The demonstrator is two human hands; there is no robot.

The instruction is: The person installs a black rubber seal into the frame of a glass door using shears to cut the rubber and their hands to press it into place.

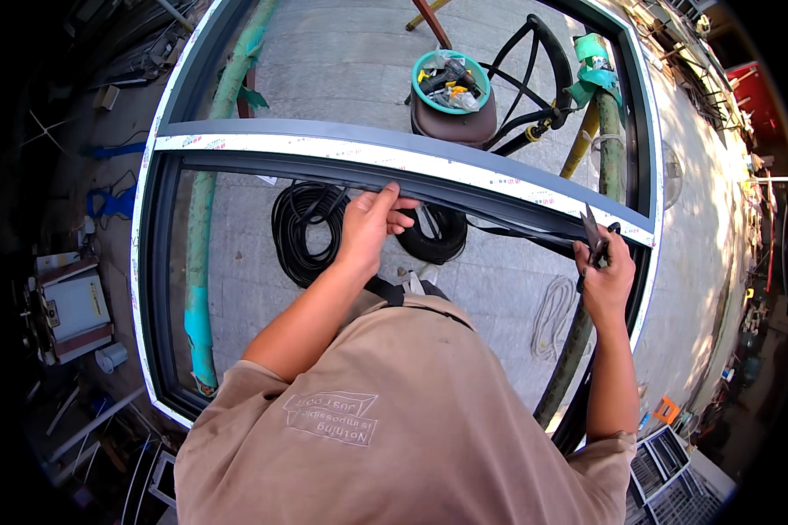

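Observation:
A grey metal window frame point(145, 289) with white printed film lies in front of me, split by a crossbar point(350, 147). At the near side of that bar, my left hand point(368, 229) pinches a black rubber sealing strip point(508, 231) with thumb and index finger; its other fingers are loosely curled. The strip runs rightward, partly sagging below the bar, toward my right hand point(609, 278). That hand grips dark scissors point(594, 234), blades pointing away from me, near the bar's right end. Whether it also holds the strip cannot be made out.
Green-wrapped support poles point(203, 254) run beneath the frame. Black strip coils point(308, 229) and a white rope point(553, 317) lie on the paved floor. Beyond the crossbar, a turquoise basin point(418, 77) with a power drill rests on a brown stool point(451, 127).

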